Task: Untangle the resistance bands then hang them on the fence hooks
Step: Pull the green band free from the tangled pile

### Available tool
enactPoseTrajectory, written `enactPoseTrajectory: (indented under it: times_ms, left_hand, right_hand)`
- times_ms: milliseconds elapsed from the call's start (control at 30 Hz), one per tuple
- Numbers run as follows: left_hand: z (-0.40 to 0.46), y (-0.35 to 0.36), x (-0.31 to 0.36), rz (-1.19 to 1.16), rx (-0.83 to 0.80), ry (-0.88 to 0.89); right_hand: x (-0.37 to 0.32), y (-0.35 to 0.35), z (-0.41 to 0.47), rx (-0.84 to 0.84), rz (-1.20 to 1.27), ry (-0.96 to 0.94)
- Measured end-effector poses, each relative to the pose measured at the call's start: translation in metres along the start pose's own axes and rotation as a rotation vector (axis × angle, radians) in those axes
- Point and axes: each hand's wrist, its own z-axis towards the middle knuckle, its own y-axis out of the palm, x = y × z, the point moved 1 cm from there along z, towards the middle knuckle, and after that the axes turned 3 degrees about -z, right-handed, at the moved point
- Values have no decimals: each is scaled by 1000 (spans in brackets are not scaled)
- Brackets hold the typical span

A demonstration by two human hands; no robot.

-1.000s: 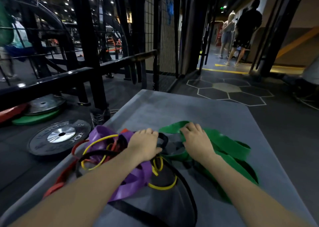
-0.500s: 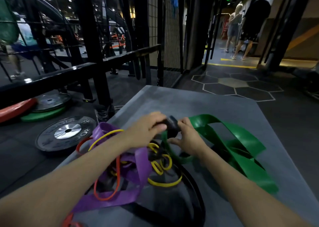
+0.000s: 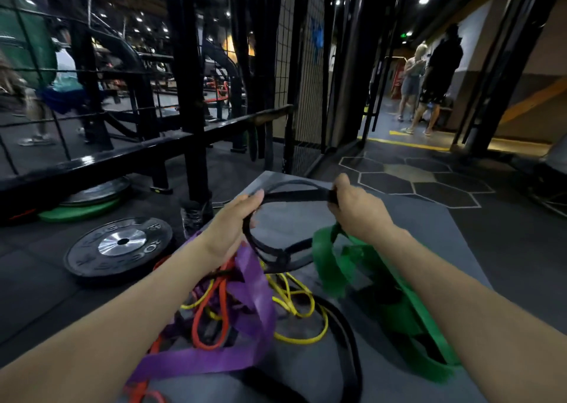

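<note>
Gripping the black band (image 3: pixel 294 194) — left hand (image 3: pixel 231 229) and right hand (image 3: pixel 356 209) raised, fingers seemingly curled round it.

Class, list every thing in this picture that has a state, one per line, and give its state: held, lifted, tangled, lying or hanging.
Left hand: grips the black band.
Right hand: grips the black band.
Black band: lifted, stretched between both hands, lower part still in the pile.
Green band: partly raised under the right hand.
Purple band: tangled.
Yellow band: tangled.
Orange band: tangled.
Weight plate: flat on the floor.
</note>
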Motion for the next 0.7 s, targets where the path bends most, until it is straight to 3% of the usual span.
enactPoseTrajectory:
  times_ms: [133, 300, 433, 533, 700]
  left_hand:
    - [16, -11, 3, -73, 232, 76]
    - [19, -10, 22, -233, 281, 149]
    - [15, -28, 18, -245, 394, 83]
    - [13, -44, 9, -155, 432, 47]
    - [14, -57, 6, 78, 339, -5]
  right_hand:
    - [-11, -14, 11, 132, 25, -63]
    - [-6, 6, 2, -172, -122, 93]
    - [0, 27, -14, -330, 11, 210]
    - [-2, 14, -4, -203, -1, 214]
    - [-12, -36, 27, 100, 70, 105]
